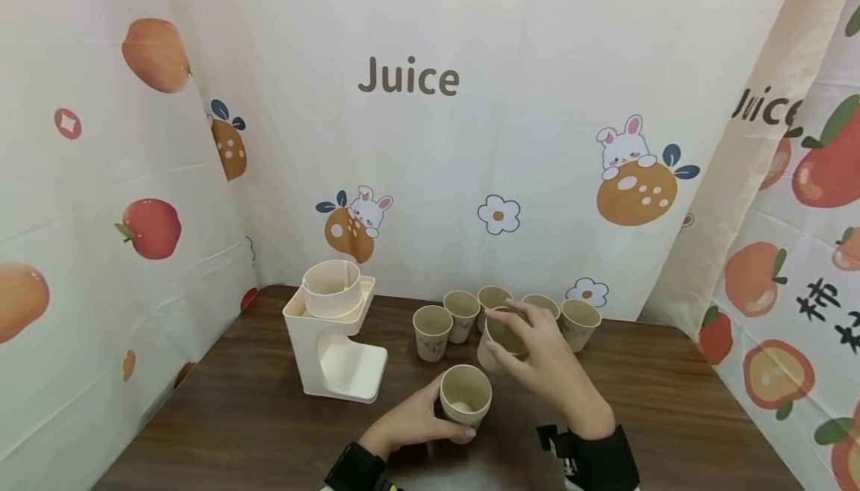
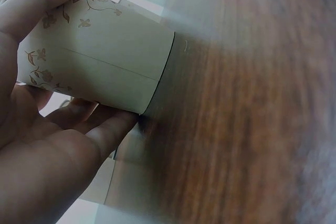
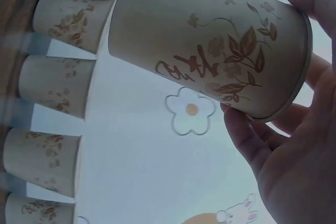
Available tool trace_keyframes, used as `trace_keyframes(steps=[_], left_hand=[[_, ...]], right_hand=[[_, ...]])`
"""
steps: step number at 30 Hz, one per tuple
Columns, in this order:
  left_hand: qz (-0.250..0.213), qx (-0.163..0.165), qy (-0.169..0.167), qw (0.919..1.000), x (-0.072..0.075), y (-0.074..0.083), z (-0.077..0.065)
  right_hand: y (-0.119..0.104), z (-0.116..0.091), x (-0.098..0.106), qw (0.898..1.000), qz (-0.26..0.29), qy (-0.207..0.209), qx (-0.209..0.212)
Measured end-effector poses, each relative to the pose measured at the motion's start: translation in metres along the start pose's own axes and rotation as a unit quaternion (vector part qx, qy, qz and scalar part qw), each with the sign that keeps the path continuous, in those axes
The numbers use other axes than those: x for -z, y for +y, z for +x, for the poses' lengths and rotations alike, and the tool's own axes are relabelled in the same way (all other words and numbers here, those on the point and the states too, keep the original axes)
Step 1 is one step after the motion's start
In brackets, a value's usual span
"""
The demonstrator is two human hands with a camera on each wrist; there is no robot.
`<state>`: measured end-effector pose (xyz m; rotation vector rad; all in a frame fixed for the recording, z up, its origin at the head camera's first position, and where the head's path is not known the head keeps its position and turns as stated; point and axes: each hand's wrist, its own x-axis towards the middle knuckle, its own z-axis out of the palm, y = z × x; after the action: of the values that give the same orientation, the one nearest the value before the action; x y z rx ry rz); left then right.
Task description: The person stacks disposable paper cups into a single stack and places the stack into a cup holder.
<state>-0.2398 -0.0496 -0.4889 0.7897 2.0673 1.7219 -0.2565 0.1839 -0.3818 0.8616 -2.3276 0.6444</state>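
My left hand [image 1: 418, 422] grips a stack of nested beige paper cups [image 1: 470, 425] near the front of the table. In the left wrist view, the thumb and fingers curl round the floral-printed stack [image 2: 105, 51], whose nested rims show at the upper left. My right hand [image 1: 547, 357] holds a single paper cup [image 1: 493, 357] by its rim, just behind and to the right of the stack. The right wrist view shows this cup [image 3: 210, 45], printed with brown leaves and flowers, between thumb and fingers.
Behind the held cup, several paper cups [image 1: 431, 338] stand upright in a curved row toward the back. At the left is a white machine [image 1: 305, 353] with a round top container [image 1: 332, 297] and a flat base. A fruit-printed curtain [image 1: 430, 155] hangs behind the brown table [image 1: 672, 416].
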Motion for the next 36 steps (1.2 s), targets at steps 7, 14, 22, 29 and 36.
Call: trace_keyframes(steps=[7,14,22,29,36], left_hand=[[-0.002,-0.004,-0.006,1.0,0.002,0.0,0.001],[0.003,0.001,-0.006,1.0,0.002,0.003,0.001],[0.007,0.008,-0.008,0.9999,0.002,0.003,0.001],[0.012,0.01,-0.005,0.9999,0.002,0.002,0.0],[0.015,0.016,-0.007,0.9997,0.002,0.003,0.0]], right_hand=[[-0.016,0.004,0.013,1.0,-0.001,0.009,0.011],[-0.03,0.005,0.021,1.0,0.002,0.011,0.026],[-0.043,0.005,0.026,0.999,0.015,-0.02,0.022],[-0.047,0.004,0.024,0.999,0.024,-0.039,0.021],[-0.053,0.003,0.018,0.997,0.033,-0.067,0.034]])
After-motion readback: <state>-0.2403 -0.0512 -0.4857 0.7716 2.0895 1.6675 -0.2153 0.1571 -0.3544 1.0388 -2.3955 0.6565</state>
